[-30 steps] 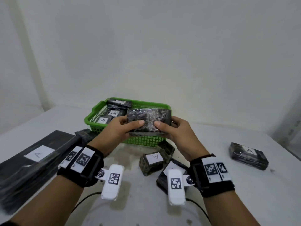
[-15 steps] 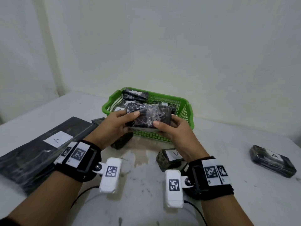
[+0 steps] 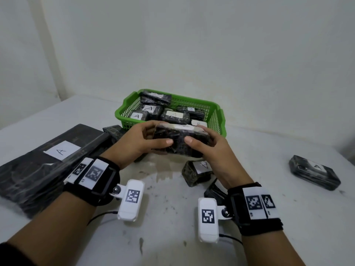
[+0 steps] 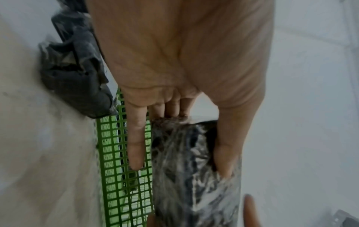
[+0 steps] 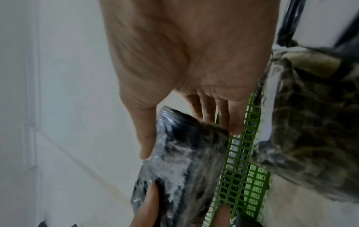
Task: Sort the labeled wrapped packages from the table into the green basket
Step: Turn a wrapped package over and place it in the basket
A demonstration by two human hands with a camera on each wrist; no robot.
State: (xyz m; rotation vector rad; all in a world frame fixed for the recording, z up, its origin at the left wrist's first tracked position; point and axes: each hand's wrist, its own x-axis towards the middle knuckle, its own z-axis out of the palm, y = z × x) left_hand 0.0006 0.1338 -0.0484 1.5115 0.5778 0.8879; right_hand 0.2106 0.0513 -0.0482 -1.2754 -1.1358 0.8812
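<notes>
Both hands hold one dark wrapped package (image 3: 180,143) in the air, just in front of the near wall of the green basket (image 3: 218,120). Left hand (image 3: 138,143) grips its left end, thumb on the near face, fingers (image 4: 136,138) behind. Right hand (image 3: 209,148) grips the right end the same way, thumb on the near face, fingers (image 5: 223,116) curled round the back. A white label strip shows along the package's top edge; its letter can't be read.

The basket sits on the white worktop (image 3: 172,217), far centre, and holds several wrapped packages, most showing "A" labels. One label at the basket's near right is partly hidden by the held package.

Around: a large flat dark parcel (image 3: 44,162) with an "A" label lies on the left, cut off by the frame edge. A small dark package (image 3: 113,130) sits between it and the basket's left corner, touching the basket in the left wrist view. A small labelled block (image 3: 197,169) sits below the right hand; a dark item just behind the right wrist is mostly hidden. A lone "A" package (image 3: 315,172) lies well apart on the right.

Both wrist views are blurred, with wrap detail smeared.
</notes>
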